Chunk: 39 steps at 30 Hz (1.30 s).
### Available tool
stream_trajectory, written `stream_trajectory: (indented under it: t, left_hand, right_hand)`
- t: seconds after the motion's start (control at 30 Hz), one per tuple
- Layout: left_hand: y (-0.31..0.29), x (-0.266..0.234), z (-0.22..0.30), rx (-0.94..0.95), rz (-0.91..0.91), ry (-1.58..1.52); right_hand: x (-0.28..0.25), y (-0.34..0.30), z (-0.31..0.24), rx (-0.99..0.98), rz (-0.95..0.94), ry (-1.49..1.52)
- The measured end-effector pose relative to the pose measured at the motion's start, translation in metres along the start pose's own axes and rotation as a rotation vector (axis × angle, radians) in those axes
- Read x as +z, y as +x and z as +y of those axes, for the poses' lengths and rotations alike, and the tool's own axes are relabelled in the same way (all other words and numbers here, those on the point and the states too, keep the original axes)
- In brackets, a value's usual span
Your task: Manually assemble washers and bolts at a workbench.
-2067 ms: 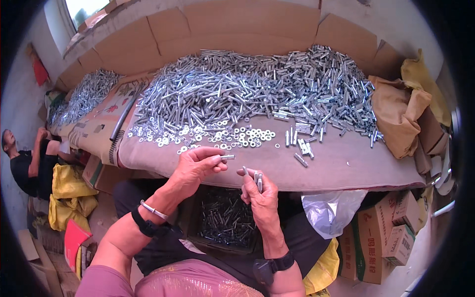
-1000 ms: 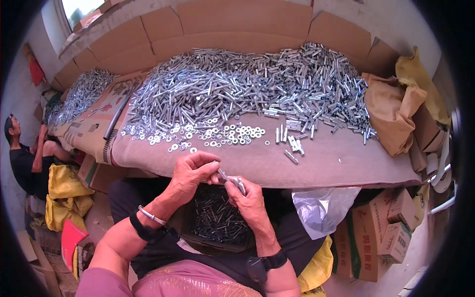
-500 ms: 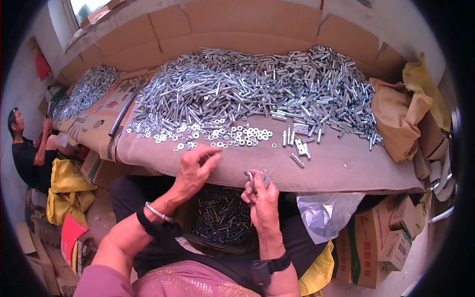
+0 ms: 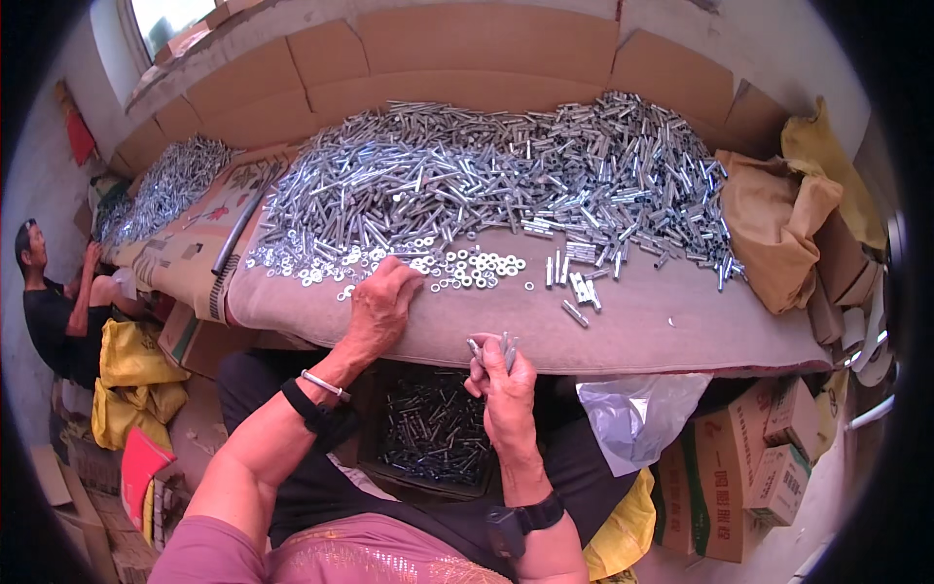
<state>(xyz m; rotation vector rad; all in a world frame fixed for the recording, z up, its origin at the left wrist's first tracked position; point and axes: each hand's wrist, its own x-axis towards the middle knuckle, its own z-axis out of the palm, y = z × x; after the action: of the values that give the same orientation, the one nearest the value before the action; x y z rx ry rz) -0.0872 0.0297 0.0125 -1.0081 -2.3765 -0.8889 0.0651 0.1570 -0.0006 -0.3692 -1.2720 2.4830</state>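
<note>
My left hand (image 4: 379, 304) is at the near edge of a spread of washers (image 4: 482, 268), fingertips pressed together on the cloth. Whatever the fingertips may hold is hidden. Closed around several short metal bolts (image 4: 509, 350), my right hand (image 4: 506, 389) is just off the table's front edge, with the bolt ends poking up past the fingers. Behind the washers rises a wide heap of metal bolts and sleeves (image 4: 418, 185). A few loose sleeves (image 4: 582, 290) lie on the cloth to the right.
Below the table, a box of dark bolts (image 4: 433, 438) sits between my legs. A clear plastic bag (image 4: 642, 419) hangs at the front edge. Brown sacking (image 4: 773, 229) lies at the right end, cartons (image 4: 730, 477) below. Another person (image 4: 58, 302) sits at far left.
My left hand has moved up to the washers, and its fingers have drawn together. The right hand stays near the table edge with its bolts.
</note>
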Motion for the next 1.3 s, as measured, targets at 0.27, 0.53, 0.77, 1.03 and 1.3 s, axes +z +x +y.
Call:
stream_trajectory:
  t: [0.27, 0.53, 0.77, 1.03, 1.3]
  left_hand:
    - [-0.016, -0.009, 0.068, -0.454, 0.008, -0.589]
    - [-0.032, 0.003, 0.092, -0.346, 0.052, -0.769]
    - [-0.038, 0.005, 0.091, -0.328, 0.034, -0.826]
    - [-0.032, -0.002, 0.094, -0.551, -0.053, -1.067]
    - [-0.030, -0.005, 0.091, -0.669, -0.105, -1.194]
  right_hand:
    - [0.011, 0.004, 0.005, -0.125, 0.083, -0.111]
    - [0.009, 0.009, 0.014, -0.252, 0.163, -0.170]
    - [0.007, 0.008, 0.011, -0.179, 0.188, -0.084]
    - [0.006, 0.006, 0.003, -0.215, 0.210, -0.223]
    - [0.001, 0.006, -0.004, -0.246, 0.155, -0.257]
